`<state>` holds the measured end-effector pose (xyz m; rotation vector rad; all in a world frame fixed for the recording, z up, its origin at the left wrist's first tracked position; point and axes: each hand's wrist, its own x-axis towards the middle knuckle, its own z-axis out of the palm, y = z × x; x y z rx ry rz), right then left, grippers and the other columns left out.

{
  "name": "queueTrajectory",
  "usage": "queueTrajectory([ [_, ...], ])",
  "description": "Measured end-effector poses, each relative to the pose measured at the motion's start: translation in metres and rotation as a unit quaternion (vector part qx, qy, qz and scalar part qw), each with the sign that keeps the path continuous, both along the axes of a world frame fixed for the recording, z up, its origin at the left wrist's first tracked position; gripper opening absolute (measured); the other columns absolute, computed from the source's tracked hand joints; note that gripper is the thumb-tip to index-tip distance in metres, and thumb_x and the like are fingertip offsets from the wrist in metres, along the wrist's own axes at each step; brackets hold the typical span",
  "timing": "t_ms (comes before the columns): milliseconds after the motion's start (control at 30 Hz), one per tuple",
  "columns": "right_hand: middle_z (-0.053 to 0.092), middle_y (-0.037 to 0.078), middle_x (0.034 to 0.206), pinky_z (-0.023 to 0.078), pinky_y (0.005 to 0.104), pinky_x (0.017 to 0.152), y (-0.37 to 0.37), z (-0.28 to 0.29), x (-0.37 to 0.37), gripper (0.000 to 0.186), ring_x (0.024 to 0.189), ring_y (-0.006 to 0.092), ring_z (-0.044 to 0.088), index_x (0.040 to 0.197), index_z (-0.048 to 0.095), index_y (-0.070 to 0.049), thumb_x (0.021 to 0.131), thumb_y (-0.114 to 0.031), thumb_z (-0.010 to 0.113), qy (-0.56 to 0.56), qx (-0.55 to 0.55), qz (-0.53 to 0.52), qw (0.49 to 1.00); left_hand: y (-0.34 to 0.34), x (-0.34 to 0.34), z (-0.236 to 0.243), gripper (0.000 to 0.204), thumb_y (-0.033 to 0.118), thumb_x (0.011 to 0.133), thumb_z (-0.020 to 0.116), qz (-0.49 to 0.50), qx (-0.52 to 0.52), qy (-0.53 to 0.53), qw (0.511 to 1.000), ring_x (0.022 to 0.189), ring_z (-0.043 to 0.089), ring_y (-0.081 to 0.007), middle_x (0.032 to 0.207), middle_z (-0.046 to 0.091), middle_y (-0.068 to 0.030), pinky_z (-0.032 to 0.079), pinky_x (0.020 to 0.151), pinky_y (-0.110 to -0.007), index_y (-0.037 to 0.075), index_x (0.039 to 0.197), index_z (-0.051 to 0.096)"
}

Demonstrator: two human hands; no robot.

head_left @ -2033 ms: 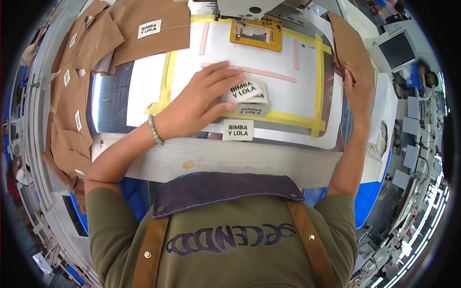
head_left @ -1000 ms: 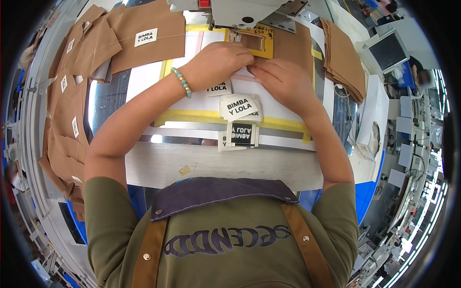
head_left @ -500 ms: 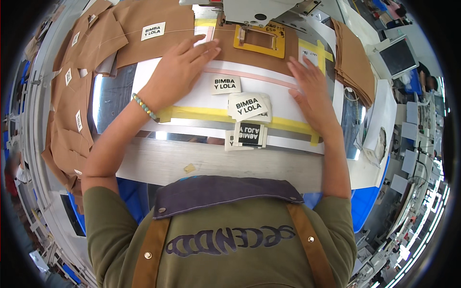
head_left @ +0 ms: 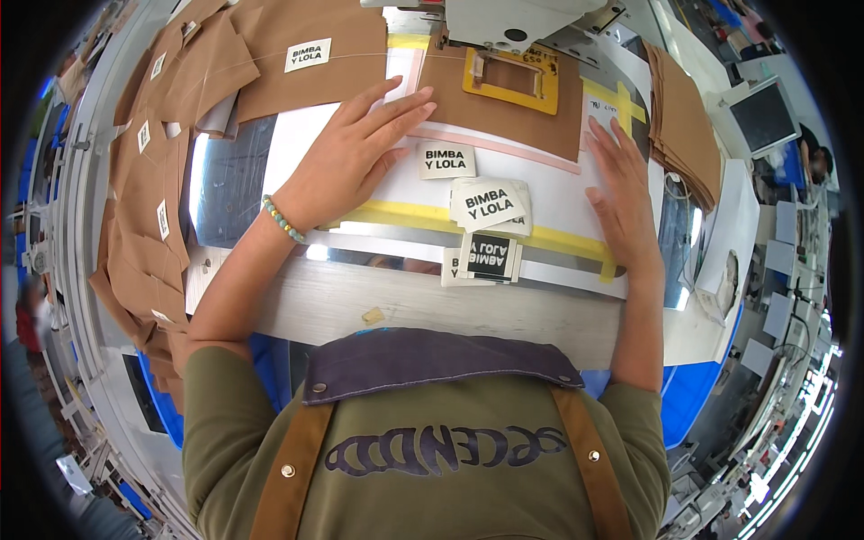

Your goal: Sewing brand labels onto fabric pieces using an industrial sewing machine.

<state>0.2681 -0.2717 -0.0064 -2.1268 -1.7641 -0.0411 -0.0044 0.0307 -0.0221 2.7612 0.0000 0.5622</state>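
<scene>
A flat brown panel (head_left: 504, 121) lies on a white sheet (head_left: 396, 189) marked with pink strips and yellow tape, partly under a sewing machine head (head_left: 522, 22). The machine's yellow rectangular frame (head_left: 477, 94) rests over the panel. At the panel's left edge, my left hand (head_left: 355, 153) is open, fingertips reaching its lower left corner. Just beyond the right edge, my right hand (head_left: 621, 193) is open with fingers extended, near yellow tape (head_left: 625, 103); it holds nothing. Between the hands sit a pale printed label (head_left: 447, 162), a small pile of similar labels (head_left: 486, 202) and a black label (head_left: 490, 256).
Brown pieces with sewn labels (head_left: 144, 207) heap along the left, with loose threads. A stack of brown panels (head_left: 679, 126) stands at right beside a white box (head_left: 724, 243). A small screen (head_left: 765, 117) is farther right. A beige scrap (head_left: 373, 316) lies near the front edge.
The whole view has shifted, moving the scene slightly rightward. My right hand has slid right, off the brown panel's edge. My left hand stays by the panel's left corner, its thumb now more visible.
</scene>
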Motion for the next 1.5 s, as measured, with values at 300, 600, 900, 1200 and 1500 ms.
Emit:
queueTrajectory([
  [300, 0.048, 0.010, 0.170, 0.019, 0.0571, 0.134, -0.002, -0.001, -0.001, 0.060, 0.163, 0.0360, 0.034, 0.160, 0.053, -0.008, 0.108, -0.039, 0.058, 0.014, -0.010, 0.034, 0.999, 0.003, -0.003, 0.001, 0.058, 0.004, 0.099, 0.066, -0.021, 0.001, 0.058, 0.998, 0.152, 0.049, -0.0375, 0.161, 0.060, -0.0078, 0.043, 0.125, -0.051, 0.009, 0.156, 0.058],
  [600, 0.049, 0.010, 0.169, 0.023, 0.0556, 0.133, -0.001, 0.000, -0.003, 0.062, 0.162, 0.0354, 0.035, 0.161, 0.053, -0.007, 0.108, -0.039, 0.059, -0.020, -0.062, 0.041, 0.997, 0.004, 0.000, 0.002, 0.056, 0.008, 0.099, 0.069, -0.017, 0.023, 0.068, 0.997, 0.153, 0.046, -0.0359, 0.164, 0.056, -0.0061, 0.042, 0.126, -0.049, 0.010, 0.155, 0.059],
  [900, 0.049, 0.005, 0.170, 0.022, 0.0567, 0.135, -0.002, -0.006, -0.003, 0.059, 0.162, 0.0336, 0.035, 0.157, 0.058, -0.012, 0.107, -0.042, 0.062, -0.034, -0.050, 0.037, 0.998, -0.001, 0.000, 0.002, 0.056, 0.019, 0.101, 0.069, 0.006, 0.022, 0.058, 0.998, 0.161, 0.036, -0.0374, 0.169, 0.051, -0.0057, 0.033, 0.131, -0.052, 0.011, 0.155, 0.060],
  [1200, 0.051, 0.005, 0.169, 0.021, 0.0574, 0.135, -0.002, -0.007, -0.001, 0.053, 0.160, 0.0344, 0.037, 0.153, 0.063, -0.013, 0.106, -0.039, 0.065, -0.021, -0.043, 0.042, 0.998, 0.005, -0.001, -0.002, 0.049, 0.023, 0.102, 0.071, 0.001, 0.039, 0.073, 0.997, 0.156, 0.042, -0.0384, 0.168, 0.053, -0.0032, 0.038, 0.128, -0.051, 0.010, 0.150, 0.064],
  [1500, 0.063, 0.007, 0.156, 0.037, 0.0562, 0.127, 0.009, 0.012, -0.020, 0.041, 0.149, 0.0334, 0.053, 0.138, 0.073, -0.011, 0.100, -0.023, 0.075, 0.033, 0.075, 0.076, 0.994, 0.003, -0.002, 0.005, 0.048, 0.015, 0.099, 0.071, 0.003, 0.023, 0.036, 0.999, 0.156, 0.044, -0.0382, 0.164, 0.057, -0.0079, 0.039, 0.127, -0.052, 0.008, 0.147, 0.066],
])
